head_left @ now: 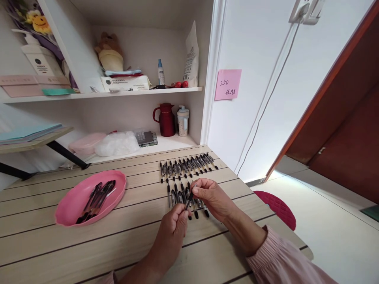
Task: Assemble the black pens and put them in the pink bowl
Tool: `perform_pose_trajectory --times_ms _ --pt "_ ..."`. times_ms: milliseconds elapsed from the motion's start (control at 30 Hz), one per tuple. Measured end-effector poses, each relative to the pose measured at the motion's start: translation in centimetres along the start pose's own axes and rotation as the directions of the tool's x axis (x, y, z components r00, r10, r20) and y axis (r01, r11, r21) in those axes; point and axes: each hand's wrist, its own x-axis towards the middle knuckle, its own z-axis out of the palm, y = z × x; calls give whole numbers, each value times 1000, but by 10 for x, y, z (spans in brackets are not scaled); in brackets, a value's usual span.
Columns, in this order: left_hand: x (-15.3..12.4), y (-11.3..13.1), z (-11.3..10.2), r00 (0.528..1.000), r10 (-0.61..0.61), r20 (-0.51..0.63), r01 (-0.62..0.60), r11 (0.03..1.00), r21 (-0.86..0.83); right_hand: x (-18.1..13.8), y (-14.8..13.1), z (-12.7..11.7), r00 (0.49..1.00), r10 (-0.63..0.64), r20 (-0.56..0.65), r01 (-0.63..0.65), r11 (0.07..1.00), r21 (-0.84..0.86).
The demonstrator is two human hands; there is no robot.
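Between my two hands is a black pen, tilted, with its upper end toward the right. My left hand grips its lower end, fingers closed. At the upper end, my right hand pinches it with thumb and fingertips. Just beyond and partly behind my hands lies a row of black pens on the table. Farther back, another row of pens lies side by side. To the left, a pink scalloped plate holds several more black pens.
The wooden slatted table meets white shelves at the back. On them stand a dark red jug, a speckled cup and a plastic bag. A small raised stand is at left; a red stool seat shows at right.
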Motion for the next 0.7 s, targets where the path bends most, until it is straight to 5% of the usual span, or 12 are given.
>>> perform_pose_trajectory --times_ms 500,633,700 --pt "0 3 -1 1000 -14 -23 16 997 69 2 -4 -5 999 34 37 -32 998 -55" --pt "1 4 -2 999 -37 -29 38 999 38 6 -16 -18 999 -43 18 47 946 -321" --pt "2 3 -2 998 -52 -29 53 999 1 10 -21 -29 981 -166 -105 67 786 -615"
